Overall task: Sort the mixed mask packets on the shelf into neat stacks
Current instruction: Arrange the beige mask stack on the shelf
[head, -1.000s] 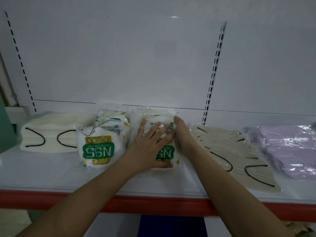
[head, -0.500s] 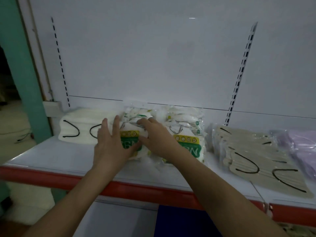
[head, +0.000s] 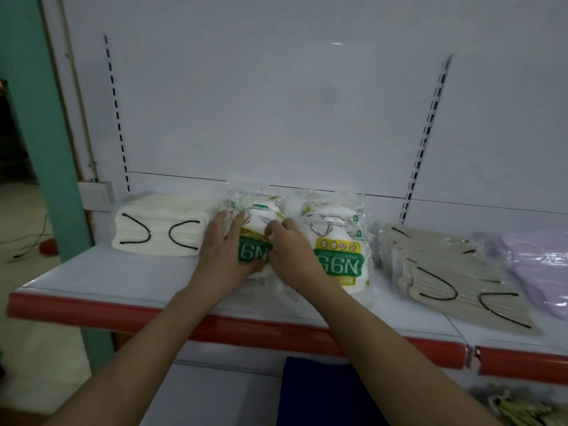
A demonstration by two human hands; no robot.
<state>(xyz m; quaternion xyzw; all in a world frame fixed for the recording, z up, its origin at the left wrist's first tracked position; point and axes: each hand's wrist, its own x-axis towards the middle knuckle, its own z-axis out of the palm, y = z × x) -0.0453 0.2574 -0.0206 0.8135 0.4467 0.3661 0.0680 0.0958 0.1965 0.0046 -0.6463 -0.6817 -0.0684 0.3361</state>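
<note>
Currently left N95 stack is gripped by left hand and right hand; second N95 stack sits just beside on shelf.

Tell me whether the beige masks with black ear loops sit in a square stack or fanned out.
Fanned out: the beige masks with black ear loops lie overlapped, each shifted toward the white shelf's red front edge.

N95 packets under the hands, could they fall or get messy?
Maybe. Both hands, left hand and right hand, press one slippery N95 stack; a push could slide it into the second N95 stack or the white masks. The beige packets fan toward the shelf edge and might slip off.
</note>
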